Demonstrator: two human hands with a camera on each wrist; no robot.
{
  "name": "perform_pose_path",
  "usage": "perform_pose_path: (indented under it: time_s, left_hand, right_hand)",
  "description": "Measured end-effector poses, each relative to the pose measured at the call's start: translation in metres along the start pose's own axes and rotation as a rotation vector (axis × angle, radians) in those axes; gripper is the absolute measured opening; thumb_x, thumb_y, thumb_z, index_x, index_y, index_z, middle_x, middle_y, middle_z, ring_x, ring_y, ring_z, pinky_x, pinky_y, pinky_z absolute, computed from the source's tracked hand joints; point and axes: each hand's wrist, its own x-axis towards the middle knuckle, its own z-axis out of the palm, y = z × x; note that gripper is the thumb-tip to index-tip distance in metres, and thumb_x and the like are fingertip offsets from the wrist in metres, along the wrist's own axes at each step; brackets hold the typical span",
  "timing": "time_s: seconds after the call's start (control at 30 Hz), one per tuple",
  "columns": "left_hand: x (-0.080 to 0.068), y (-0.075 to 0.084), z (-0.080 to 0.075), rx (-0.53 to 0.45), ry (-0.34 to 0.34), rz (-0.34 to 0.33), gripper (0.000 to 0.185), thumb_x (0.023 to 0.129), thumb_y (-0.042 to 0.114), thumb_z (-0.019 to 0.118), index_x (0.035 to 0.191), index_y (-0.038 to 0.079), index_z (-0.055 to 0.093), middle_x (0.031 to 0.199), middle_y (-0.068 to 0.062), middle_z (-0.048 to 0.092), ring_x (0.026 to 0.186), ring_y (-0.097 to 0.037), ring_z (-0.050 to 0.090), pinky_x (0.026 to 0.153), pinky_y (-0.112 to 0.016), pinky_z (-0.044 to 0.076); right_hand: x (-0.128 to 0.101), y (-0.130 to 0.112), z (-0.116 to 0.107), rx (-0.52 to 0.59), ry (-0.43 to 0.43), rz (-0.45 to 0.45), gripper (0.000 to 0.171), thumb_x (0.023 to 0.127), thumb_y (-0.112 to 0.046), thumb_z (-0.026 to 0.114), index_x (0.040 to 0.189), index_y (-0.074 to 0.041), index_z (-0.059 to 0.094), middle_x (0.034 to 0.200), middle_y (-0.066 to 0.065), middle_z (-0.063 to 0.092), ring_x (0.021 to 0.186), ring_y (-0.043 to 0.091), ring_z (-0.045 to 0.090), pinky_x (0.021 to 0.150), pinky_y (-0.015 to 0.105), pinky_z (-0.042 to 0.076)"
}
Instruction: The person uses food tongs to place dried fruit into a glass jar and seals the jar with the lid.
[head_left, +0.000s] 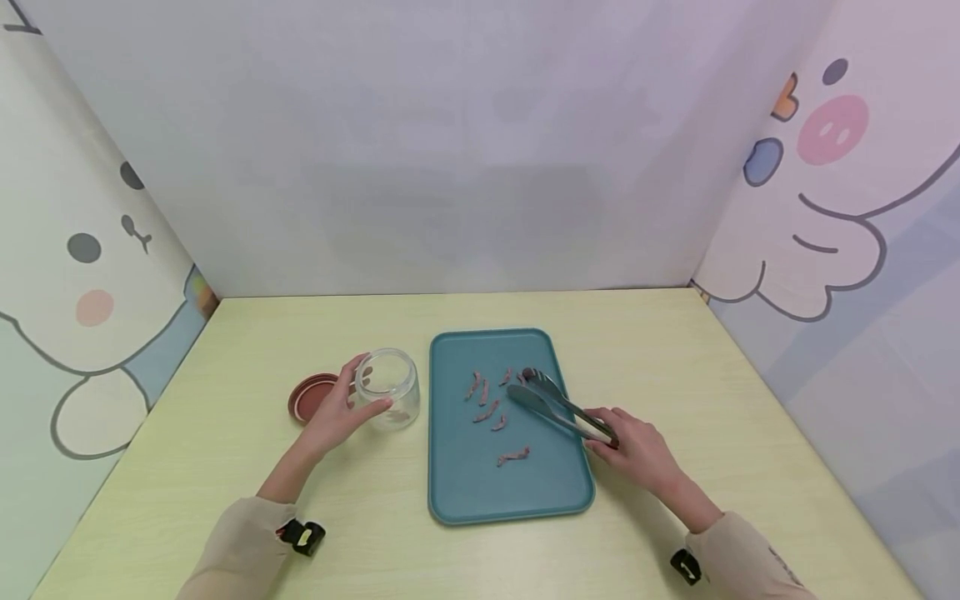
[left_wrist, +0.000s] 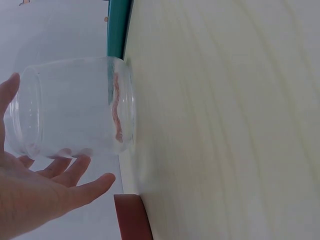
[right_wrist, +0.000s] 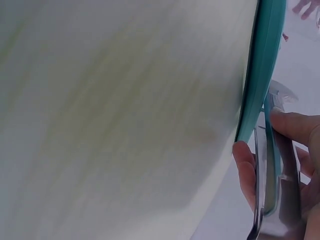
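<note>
My left hand (head_left: 341, 412) holds a clear glass jar (head_left: 401, 404) on the table, its thumb near the rim and its fingers around the far side. At the jar's bottom lies a reddish-brown strip (left_wrist: 117, 107), seen in the left wrist view. In my right hand (head_left: 637, 450) is a pair of metal tongs (head_left: 558, 408), gripped near the hinged end. Their spread tips reach over a blue-green tray (head_left: 465, 492). Several small reddish strips, one of them a strip (head_left: 513, 456) toward the front, lie scattered on this tray. Another strip is partly hidden beside the tongs' tips.
Left of the jar, a round brown-red lid (head_left: 307, 396) lies on the pale wooden table (head_left: 360, 517), partly behind my left hand. A plain wall (head_left: 457, 167) rises at the table's back edge, with cartoon-printed panels on both sides.
</note>
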Motion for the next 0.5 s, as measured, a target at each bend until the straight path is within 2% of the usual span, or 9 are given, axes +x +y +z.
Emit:
perform_pose_path:
  time_s: [0.2, 0.5]
  left_hand:
    - [0.0001, -0.0002, 0.0001, -0.007, -0.001, 0.000, 0.082, 0.079, 0.032, 0.066, 0.139, 0.014, 0.013, 0.137, -0.023, 0.022, 0.120, -0.044, 0.026, 0.093, -0.058, 0.023]
    - [0.0016, -0.0008, 0.0004, 0.000, 0.003, -0.012, 0.084, 0.077, 0.037, 0.066, 0.140, 0.016, 0.014, 0.135, -0.022, 0.026, 0.121, -0.043, 0.026, 0.093, -0.057, 0.024]
  right_hand:
    - [0.0000, 0.0015, 0.0016, -0.003, 0.008, -0.006, 0.037, 0.068, -0.012, 0.076, 0.101, -0.011, 0.060, 0.062, -0.007, 0.041, 0.048, 0.002, 0.033, 0.039, 0.019, 0.028]
    - [0.0012, 0.0005, -0.0002, 0.041, -0.015, 0.024, 0.034, 0.069, -0.007, 0.074, 0.099, -0.011, 0.060, 0.065, -0.008, 0.045, 0.049, 0.003, 0.035, 0.040, 0.020, 0.030]
